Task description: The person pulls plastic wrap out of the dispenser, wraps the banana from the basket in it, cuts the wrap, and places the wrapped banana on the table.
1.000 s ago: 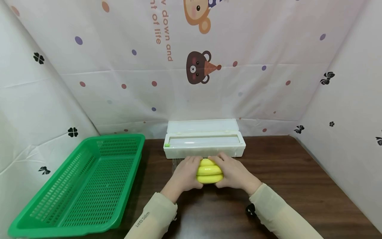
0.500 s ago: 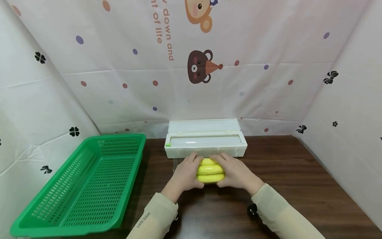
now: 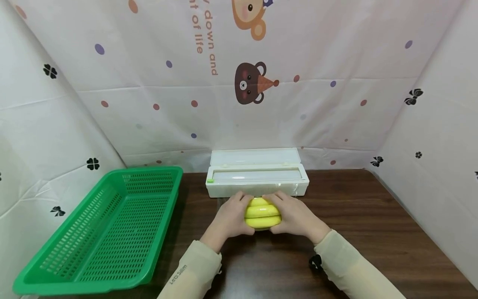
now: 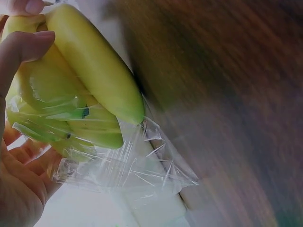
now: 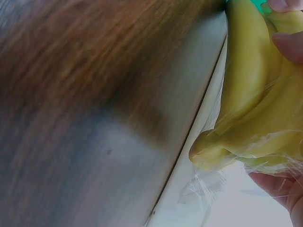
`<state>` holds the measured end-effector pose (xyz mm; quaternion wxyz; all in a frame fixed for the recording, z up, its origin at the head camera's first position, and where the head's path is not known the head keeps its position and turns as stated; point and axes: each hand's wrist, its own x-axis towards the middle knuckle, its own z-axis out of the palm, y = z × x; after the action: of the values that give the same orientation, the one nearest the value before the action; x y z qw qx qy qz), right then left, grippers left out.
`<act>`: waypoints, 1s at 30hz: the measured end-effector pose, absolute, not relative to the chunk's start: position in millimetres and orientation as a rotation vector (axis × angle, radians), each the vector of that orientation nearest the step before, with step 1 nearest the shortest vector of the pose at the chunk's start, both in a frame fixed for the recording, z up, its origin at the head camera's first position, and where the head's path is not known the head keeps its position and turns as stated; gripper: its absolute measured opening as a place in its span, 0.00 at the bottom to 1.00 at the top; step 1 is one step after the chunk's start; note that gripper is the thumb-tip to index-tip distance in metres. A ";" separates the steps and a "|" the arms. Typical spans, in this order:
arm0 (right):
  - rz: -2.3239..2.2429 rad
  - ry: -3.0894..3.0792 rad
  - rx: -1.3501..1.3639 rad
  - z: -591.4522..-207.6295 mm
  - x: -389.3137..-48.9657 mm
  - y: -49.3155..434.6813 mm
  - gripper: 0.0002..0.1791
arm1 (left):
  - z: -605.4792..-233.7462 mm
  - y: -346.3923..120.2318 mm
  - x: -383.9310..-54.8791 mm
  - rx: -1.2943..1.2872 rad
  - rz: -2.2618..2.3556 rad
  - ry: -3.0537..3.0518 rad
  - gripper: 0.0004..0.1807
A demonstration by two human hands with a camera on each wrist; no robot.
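Observation:
A bunch of yellow bananas (image 3: 262, 211) is held between both hands in front of the white box. The left hand (image 3: 233, 216) grips its left side, thumb nearer the body and fingers on the far side. On the other side, the right hand (image 3: 296, 216) grips it in a mirrored way. Clear cling film (image 4: 128, 165) wraps the lower part of the bananas and bunches into loose wrinkled ends in the left wrist view. Film also clings round the bananas (image 5: 258, 109) in the right wrist view. The far fingers are partly hidden by the fruit.
Behind the hands stands a white cling film box (image 3: 257, 182) with its lid raised against the patterned cloth wall (image 3: 164, 128). A green plastic basket (image 3: 157, 249) lies at the left on the dark wooden table (image 3: 354, 232).
The bananas tilt slightly between the hands, the upper ones leaning a little. Both hands keep their hold with scarcely any movement. The head view has shifted slightly.

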<state>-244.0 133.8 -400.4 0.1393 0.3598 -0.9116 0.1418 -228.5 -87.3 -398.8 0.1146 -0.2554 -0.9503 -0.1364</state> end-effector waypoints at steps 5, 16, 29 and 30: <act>0.432 -2.622 1.048 -400.2 -243.4 133.2 0.44 | -400.0 -89.2 -229.2 -0.771 -0.426 -2.757 0.46; 0.448 -2.629 1.059 -397.8 -245.8 133.7 0.45 | -397.9 -90.3 -231.6 -0.758 -0.466 -2.800 0.42; 0.470 -2.607 1.044 -397.6 -247.5 135.3 0.44 | -394.2 -90.8 -234.5 -0.764 -0.553 -2.850 0.39; 0.477 -2.613 1.040 -397.7 -247.1 135.4 0.44 | -394.1 -91.0 -234.2 -0.764 -0.570 -2.853 0.39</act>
<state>-247.1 135.4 -397.7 0.1440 0.3609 -0.9064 0.1654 -234.2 -91.0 -394.1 0.0670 -0.2533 -0.9463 -0.1892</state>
